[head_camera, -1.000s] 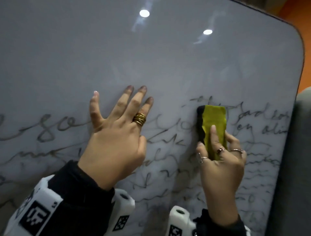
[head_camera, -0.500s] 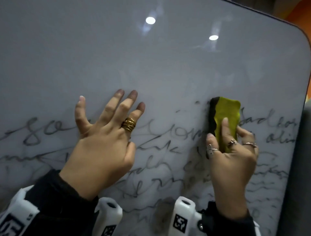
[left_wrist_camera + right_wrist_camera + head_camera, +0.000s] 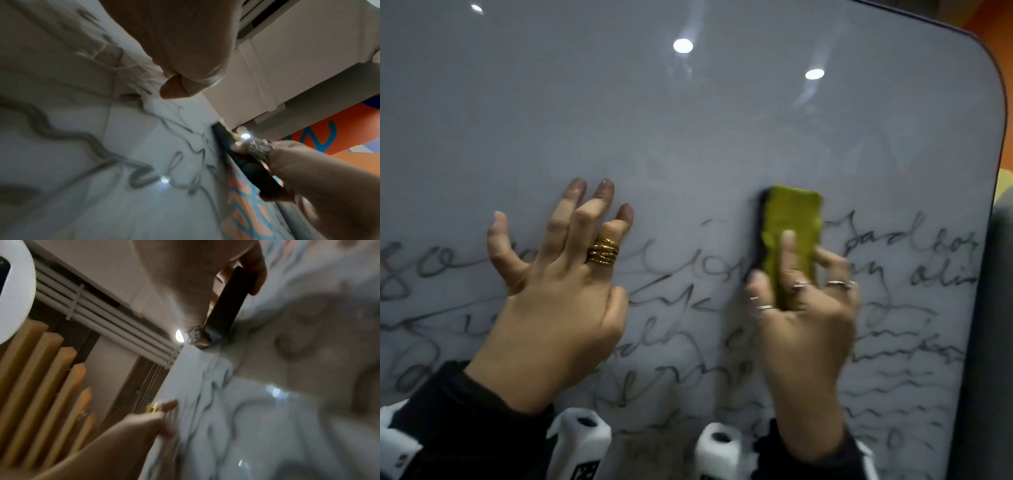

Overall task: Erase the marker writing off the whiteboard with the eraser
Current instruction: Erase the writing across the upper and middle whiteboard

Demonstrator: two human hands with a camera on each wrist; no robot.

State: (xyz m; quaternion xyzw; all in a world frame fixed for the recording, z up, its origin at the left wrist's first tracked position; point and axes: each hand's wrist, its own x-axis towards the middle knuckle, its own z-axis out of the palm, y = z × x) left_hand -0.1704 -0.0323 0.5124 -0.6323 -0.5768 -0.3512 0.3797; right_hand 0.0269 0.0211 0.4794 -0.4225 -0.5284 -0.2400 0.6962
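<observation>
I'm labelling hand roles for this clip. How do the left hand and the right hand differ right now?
The left hand holds nothing and rests spread on the whiteboard; the right hand grips the yellow eraser against it. The left hand wears one wide gold ring; the right hand wears several thin silver rings. The left hand's fingertips look smudged dark. Both have black sleeves and touch the board over the writing.

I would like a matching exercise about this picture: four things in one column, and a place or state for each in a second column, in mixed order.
Things:
1. left hand
2. eraser
3. gold ring
4. marker writing

States:
A. held against the whiteboard by the right hand
B. covers the lower part of the board
C. fingers spread on the board, holding nothing
D. on a finger of the left hand

Pairs: 1-C, 2-A, 3-D, 4-B
</observation>
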